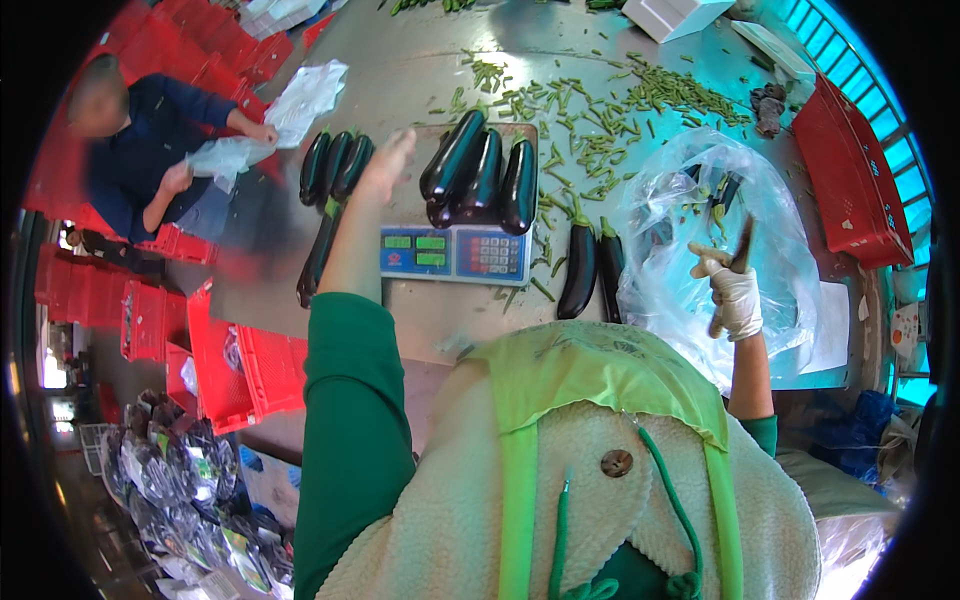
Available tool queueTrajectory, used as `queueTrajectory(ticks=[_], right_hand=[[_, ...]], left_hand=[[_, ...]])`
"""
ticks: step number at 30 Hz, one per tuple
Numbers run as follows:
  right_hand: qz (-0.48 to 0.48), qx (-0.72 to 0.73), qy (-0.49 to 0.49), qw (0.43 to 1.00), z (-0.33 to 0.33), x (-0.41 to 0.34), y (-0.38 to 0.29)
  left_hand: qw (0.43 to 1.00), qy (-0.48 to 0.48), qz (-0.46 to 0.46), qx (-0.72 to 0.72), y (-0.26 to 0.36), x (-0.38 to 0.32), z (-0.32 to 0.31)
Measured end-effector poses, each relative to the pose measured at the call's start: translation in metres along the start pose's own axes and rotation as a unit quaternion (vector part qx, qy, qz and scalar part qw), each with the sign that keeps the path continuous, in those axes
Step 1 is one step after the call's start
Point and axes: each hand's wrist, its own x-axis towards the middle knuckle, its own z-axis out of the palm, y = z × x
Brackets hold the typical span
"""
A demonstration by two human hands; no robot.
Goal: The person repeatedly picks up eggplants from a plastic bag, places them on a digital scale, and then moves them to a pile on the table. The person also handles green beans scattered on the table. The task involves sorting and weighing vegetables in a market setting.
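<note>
My bare left hand [393,163] is raised over the left edge of a digital weighing scale [454,255], its fingers spread and slightly blurred, with nothing visible in it. Several glossy eggplants [481,169] rest on the scale's metal pan. Left of my forearm lies another group of eggplants [349,166]. My right hand [733,296] wears a white glove and grips a knife [742,246], its dark blade pointing up. It hovers above an open clear plastic bag [649,292] with some eggplants [724,193] inside. Two more eggplants [579,266] lie between scale and bag.
Cut green stems [675,90] are scattered over the metal table [405,75]. A red crate [851,172] stands at the right, a white foam box [671,15] at the back. At the left a person [161,142] holds a plastic bag [229,156]; red crates [262,367] stand nearby.
</note>
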Motion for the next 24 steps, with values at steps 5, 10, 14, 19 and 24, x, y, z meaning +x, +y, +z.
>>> queueTrajectory(ticks=[5,10,14,19,24], right_hand=[[-0.018,0.269,-0.020,0.963,0.061,-0.026,0.011],[0.211,0.325,-0.173,0.906,0.086,-0.032,0.019],[0.217,0.173,-0.209,0.938,0.105,0.012,0.008],[0.209,0.083,-0.180,0.958,0.183,0.088,-0.007],[0.145,-0.101,-0.107,0.978,0.259,0.130,-0.014]], left_hand=[[0.996,0.010,0.021,-0.090,0.006,-0.007,-0.048],[0.991,0.003,0.023,-0.131,0.011,-0.013,-0.063],[0.994,-0.045,-0.012,-0.100,0.009,-0.008,-0.042],[0.989,-0.130,-0.075,0.018,0.006,0.002,0.004],[0.938,-0.337,0.007,-0.084,-0.001,0.003,0.023]])
